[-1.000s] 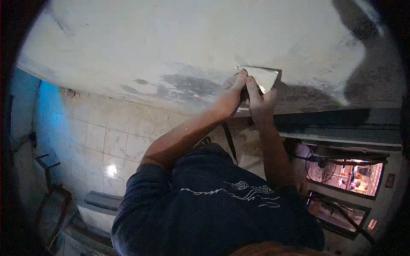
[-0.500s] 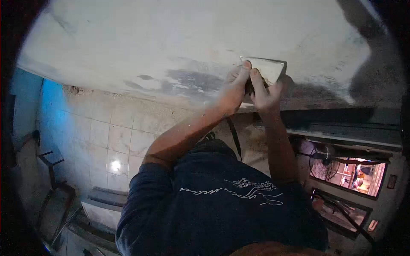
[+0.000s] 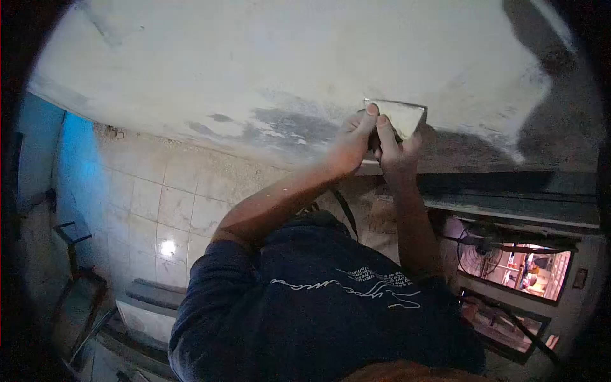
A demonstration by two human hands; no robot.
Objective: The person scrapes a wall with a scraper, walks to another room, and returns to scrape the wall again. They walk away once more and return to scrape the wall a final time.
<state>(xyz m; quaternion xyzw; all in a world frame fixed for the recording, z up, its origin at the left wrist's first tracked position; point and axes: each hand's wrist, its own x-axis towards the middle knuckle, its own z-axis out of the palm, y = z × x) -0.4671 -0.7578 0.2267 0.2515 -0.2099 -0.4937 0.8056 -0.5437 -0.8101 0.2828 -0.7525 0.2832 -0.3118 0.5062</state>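
Observation:
Both of my hands grip a wide putty knife (image 3: 405,118), its broad pale blade held up against the wall (image 3: 305,57). My left hand (image 3: 352,141) closes on its left side, with the thumb pressed on the blade face. On the other side, my right hand (image 3: 400,151) wraps round it, its thumb also laid along the blade. The handle is hidden between my palms. Grey patches (image 3: 286,121) with rough, flaking edges mark the whitish wall left of the blade.
Dusty floor tiles (image 3: 178,200) run along the wall's foot at left. A dark metal frame (image 3: 83,274) and a pale panel (image 3: 145,321) stand at lower left. A fan (image 3: 478,256) is beside a lit opening (image 3: 533,274) at right.
The putty knife and both hands have shifted slightly down in the picture, and the blade looks a little flatter to the wall. My grip is unchanged.

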